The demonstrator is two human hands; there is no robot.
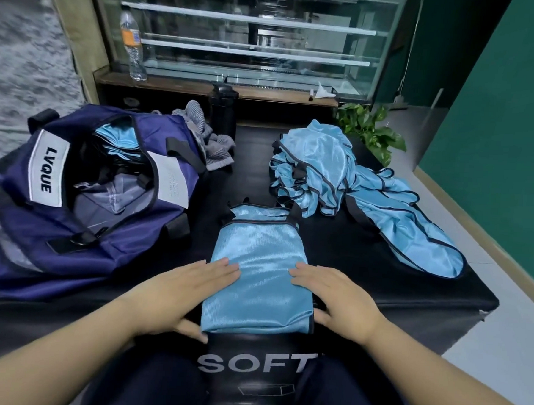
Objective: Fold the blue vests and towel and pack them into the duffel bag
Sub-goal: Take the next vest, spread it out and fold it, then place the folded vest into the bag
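— Fingers (222,266) straight on both sides: our left hand (180,293) and right hand (332,298) press flat on the folded vest (256,263), yes?
— Yes; we see it on the black mat (349,253), between the open duffel bag (83,192) and the vest heap (338,175)

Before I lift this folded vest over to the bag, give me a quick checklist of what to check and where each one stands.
1. Folded vest lies flat and compact on the black mat: ok.
2. Left hand and right hand rest flat on its two sides, ready to scoop: ok.
3. Duffel bag is open at the top: ok.
4. Room inside the bag: blue vests already lie in it, depth unclear: cannot tell.
5. Unfolded vests pile sits apart from the folded one: ok.
6. Grey towel packed: not ok, it lies behind the bag.
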